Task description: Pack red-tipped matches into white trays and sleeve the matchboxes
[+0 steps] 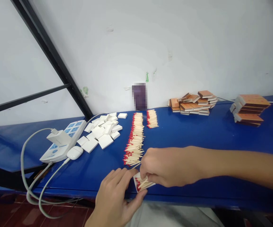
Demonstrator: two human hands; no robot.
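Note:
A small white matchbox tray with red-tipped matches in it sits near the table's front edge. My left hand grips the tray's left end between thumb and fingers. Over the tray's right part, my right hand has its fingers closed in a pinch at the matches; its fingertips are partly hidden. Just beyond my hands, a long row of loose matches runs toward the wall, red heads to the left. A shorter row of matches lies to its right at the back.
White trays lie heaped at the left. A power strip with a charger, cables and a white earbud case is further left. Orange-brown matchbox sleeves are piled at the back right, beside stacked matchboxes. A blurred dark rectangle stands by the wall.

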